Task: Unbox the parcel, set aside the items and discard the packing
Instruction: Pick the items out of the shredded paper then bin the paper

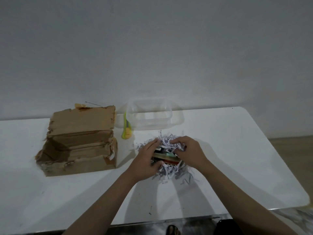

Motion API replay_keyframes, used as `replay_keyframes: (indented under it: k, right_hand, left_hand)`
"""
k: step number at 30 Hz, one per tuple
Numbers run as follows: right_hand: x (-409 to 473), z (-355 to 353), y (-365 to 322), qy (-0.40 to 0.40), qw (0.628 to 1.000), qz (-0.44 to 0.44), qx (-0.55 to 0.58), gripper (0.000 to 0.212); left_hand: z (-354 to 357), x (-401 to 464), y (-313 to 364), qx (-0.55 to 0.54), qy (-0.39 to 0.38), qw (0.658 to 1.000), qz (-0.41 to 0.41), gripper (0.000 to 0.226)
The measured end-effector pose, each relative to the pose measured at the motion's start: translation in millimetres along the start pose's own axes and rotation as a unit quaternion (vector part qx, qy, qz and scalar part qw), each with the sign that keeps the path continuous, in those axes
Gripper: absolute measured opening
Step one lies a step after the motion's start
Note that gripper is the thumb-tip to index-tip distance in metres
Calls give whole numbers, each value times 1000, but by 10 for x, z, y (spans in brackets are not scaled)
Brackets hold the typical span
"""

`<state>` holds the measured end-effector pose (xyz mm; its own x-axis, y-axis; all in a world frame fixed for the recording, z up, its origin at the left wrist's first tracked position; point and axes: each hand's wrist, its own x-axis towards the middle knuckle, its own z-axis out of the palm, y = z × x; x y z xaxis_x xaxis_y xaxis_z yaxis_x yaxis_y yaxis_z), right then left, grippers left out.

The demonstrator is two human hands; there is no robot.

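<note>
An opened, torn cardboard parcel box [79, 143] lies on the left of the white table [237, 150], its flap standing up. A heap of shredded white paper packing [169, 172] sits right of centre. Several flat coloured items [166, 157] show in the middle of the heap, partly buried. My left hand [145, 160] lies on the heap's left side, fingers curled into the shreds beside the items. On the right side my right hand [188, 150] has its fingers curled into the shreds over the items.
A yellow-green utility knife [126, 131] lies between the box and the heap. Behind it stands a clear plastic container [152, 116] against the wall. The table's right corner is rounded, with the floor beyond it. A foot shows below the near edge.
</note>
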<state>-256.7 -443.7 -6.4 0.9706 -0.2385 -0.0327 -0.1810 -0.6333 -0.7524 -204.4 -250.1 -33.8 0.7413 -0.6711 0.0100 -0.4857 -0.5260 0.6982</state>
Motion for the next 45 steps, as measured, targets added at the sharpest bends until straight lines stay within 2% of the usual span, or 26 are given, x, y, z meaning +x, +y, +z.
replay_keyframes:
  k: [3,7,9,13,15,20,23,26,29,35,38,42,45]
  right_hand:
    - [-28,-50,-106,5,997,-61,36,31]
    - [-121,50,-139,-45,990,-133,7,36]
    - [-136,88,-90,-53,987,-152,-3,35]
    - [-117,13,29,-28,986,-167,3,26]
    - [-104,-52,131,-26,987,-161,-7,22]
    - [-67,-218,394,-10,987,-108,-122,22]
    - [-95,-199,321,47,988,-112,-100,30]
    - [-143,-36,117,4,985,-163,-48,39]
    - [-156,133,102,-43,975,-188,-110,38]
    - [-189,-55,299,-39,988,-139,-63,38]
    - [-194,-151,356,-46,988,-133,-62,42]
    - [-208,-161,294,16,986,-158,-46,47]
    - [-196,-36,189,2,978,-188,-93,44]
  left_hand:
    - [5,-27,-8,-42,13,999,-28,78]
    - [-18,8,-33,-98,38,993,-51,96]
    - [-44,29,-30,-93,30,995,-32,92]
    - [-91,37,-54,-55,25,998,-18,57]
    - [-120,15,-81,-35,29,999,-21,52]
    - [-150,-75,-169,40,57,997,-14,56]
    - [-129,-155,-189,68,83,994,-22,60]
    - [-92,-232,-190,45,71,996,-21,68]
    - [-76,-266,-231,54,63,996,-25,75]
    - [-95,-286,-354,78,66,991,-89,74]
    - [-85,-293,-383,47,75,994,-68,79]
    - [-64,-326,-249,-6,107,994,0,74]
    - [-18,-262,-183,41,87,995,5,68]
